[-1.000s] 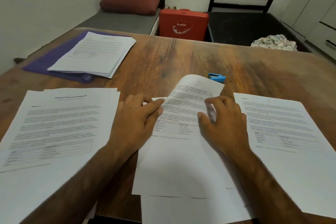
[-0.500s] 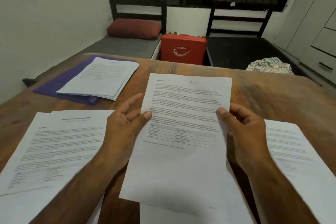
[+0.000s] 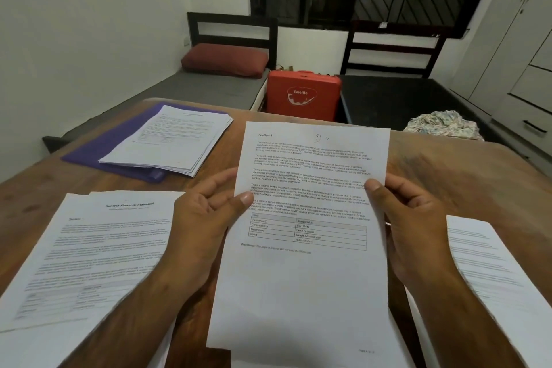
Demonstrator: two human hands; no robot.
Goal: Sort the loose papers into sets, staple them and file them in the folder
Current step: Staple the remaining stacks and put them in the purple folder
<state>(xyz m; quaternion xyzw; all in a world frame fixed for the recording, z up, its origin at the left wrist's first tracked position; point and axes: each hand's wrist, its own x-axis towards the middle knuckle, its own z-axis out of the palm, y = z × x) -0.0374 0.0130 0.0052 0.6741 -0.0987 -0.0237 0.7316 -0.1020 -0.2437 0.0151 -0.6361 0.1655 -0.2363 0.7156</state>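
Lower left of frame: loose paper pile (image 3: 89, 248) flat on the wooden worktop (image 3: 448, 176), top page headed "Sample Financial Statement". Above it, mid-left: purple folder (image 3: 89, 152) lying on the worktop, with a sheet stack (image 3: 176, 143) resting on top, edges slightly fanned. Upper left-centre, beyond the worktop: a bed with a red pillow (image 3: 224, 61).

Left hand (image 3: 203, 227) pinches the left edge of the held sheet (image 3: 304, 278), thumb on the printed face, fingers curled behind. The sheet is centre frame, lifted off the worktop and tilted toward the camera. It is headed "Section 4", with "D 4" handwritten at top and a table below the text. Red case (image 3: 303, 95) stands on the floor behind the worktop, top centre.

Right hand (image 3: 412, 227) pinches the sheet's right edge, thumb in front, fingers wrapped behind. Lower right: second paper pile (image 3: 493, 278) flat on the worktop, partly covered by the right forearm. Upper right: crumpled patterned cloth (image 3: 445, 125) past the worktop's far edge.
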